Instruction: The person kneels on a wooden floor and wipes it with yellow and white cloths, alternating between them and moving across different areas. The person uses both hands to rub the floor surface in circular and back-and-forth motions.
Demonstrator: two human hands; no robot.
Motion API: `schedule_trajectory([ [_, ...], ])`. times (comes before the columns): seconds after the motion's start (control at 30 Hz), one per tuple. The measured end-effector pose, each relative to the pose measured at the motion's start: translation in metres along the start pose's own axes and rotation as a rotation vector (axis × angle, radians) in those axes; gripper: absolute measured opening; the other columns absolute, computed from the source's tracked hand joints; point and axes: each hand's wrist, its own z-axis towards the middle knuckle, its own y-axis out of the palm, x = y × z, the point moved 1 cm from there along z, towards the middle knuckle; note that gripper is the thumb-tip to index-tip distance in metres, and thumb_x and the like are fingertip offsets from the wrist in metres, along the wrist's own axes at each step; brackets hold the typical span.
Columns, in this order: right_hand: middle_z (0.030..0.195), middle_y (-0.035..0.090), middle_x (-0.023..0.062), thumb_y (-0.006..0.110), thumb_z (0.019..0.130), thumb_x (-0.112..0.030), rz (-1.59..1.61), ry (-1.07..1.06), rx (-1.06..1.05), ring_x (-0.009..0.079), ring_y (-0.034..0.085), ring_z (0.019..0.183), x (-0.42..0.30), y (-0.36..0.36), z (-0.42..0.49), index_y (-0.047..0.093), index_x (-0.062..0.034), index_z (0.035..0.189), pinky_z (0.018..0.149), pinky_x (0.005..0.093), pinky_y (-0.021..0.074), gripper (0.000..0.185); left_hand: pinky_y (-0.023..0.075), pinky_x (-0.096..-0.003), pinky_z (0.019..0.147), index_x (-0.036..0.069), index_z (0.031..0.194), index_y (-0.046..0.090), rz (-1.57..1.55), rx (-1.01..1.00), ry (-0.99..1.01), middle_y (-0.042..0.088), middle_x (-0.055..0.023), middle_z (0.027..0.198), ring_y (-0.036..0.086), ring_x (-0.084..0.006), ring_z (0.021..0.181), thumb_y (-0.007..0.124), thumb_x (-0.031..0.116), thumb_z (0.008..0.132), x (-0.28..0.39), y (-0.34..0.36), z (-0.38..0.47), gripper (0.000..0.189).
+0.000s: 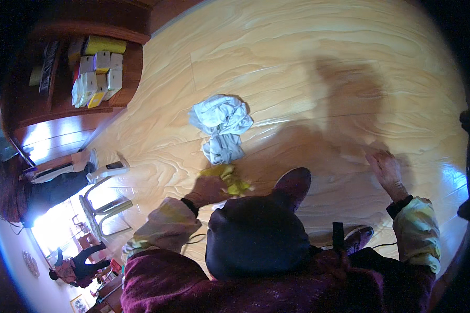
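Observation:
My left hand [207, 189] is closed around a crumpled yellow cloth [235, 180] low over the wood-patterned floor [282, 90]. Just beyond it lie a bunched pale grey cloth [224, 113] and a smaller grey cloth [223, 148], the two touching. Off to the right, my right hand [385, 168] hovers over or rests on the floor; which one I cannot tell. No object shows in it, and its fingers are blurred. My shoe [293, 186] stands between the hands, partly hidden by my dark-clad knee [258, 234].
A brown wooden shelf [133, 82] at upper left holds several white boxes [88, 82] and a yellow item [105, 45]. A white device [107, 171] and a metal-framed chair [105, 211] stand at left. Farther back is another person [78, 268]. My other shoe [358, 238] is at right.

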Motion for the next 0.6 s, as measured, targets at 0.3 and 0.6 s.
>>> schedule_trajectory([
  [0.3,0.084,0.059,0.0193,0.049,0.091,-0.030,-0.035,-0.059,-0.026,0.0391,0.055,0.085,-0.011,-0.001,0.003,0.060,-0.0016,0.082,0.073,0.0468,0.0445,0.031,0.0510,-0.0403,0.077,0.006,0.108,0.061,0.133,0.939,-0.003,0.063,-0.0144,0.100,0.062,-0.0307,0.086,0.067,0.025,0.079,-0.044,-0.093,0.117,0.035],
  [0.6,0.096,0.063,0.0162,0.054,0.091,-0.025,0.366,0.037,-0.144,0.0306,0.060,0.091,-0.022,-0.018,0.007,0.063,-0.0029,0.100,0.078,0.0391,0.0471,0.025,0.0500,-0.0309,0.084,0.005,0.123,0.051,-1.454,0.552,0.192,0.061,-0.0040,0.111,0.060,-0.0157,0.096,0.045,0.030,0.098,0.039,-0.216,0.123,0.036],
])
